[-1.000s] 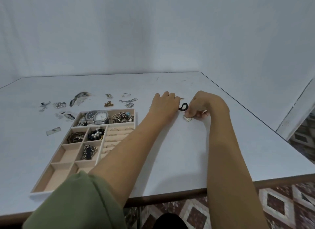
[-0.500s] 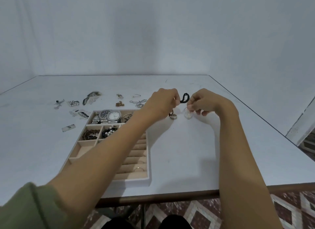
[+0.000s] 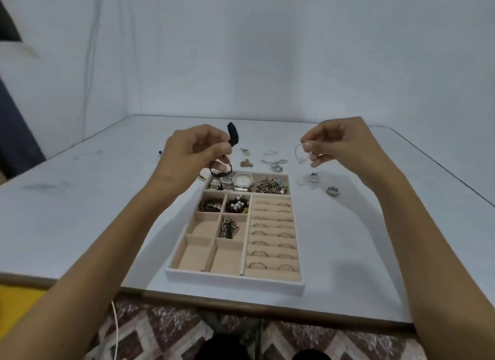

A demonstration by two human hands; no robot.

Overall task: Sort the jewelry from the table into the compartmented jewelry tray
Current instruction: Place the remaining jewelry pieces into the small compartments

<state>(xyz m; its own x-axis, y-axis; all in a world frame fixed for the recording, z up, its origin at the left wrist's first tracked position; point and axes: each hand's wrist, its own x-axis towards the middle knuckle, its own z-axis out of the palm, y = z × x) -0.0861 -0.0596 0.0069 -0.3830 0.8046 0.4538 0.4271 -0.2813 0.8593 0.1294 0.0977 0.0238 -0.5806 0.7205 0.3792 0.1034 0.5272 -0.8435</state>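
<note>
The beige compartmented jewelry tray (image 3: 233, 278) lies in the middle of the white table, holding watches, chains, beads and several rings. My left hand (image 3: 195, 152) hovers above the tray's far left corner and grips a black braided bracelet (image 3: 232, 131), whose lower loop dangles over the watches (image 3: 235, 183). My right hand (image 3: 337, 142) is raised to the right of the tray and pinches a thin silver hoop with a small pearl-like charm (image 3: 300, 153). Loose pieces lie beyond the tray: a silver chain (image 3: 276, 164) and small earrings (image 3: 246, 163).
A ring (image 3: 332, 190) and a small sparkly piece (image 3: 312, 176) lie on the table right of the tray. The table's near edge (image 3: 214, 304) runs just below the tray, patterned floor beneath. A wall stands close behind the table.
Both hands have lifted off the table and drawn apart, the left taking the black bracelet, the right the silver hoop. The camera view has swung so the tray now sits centred.
</note>
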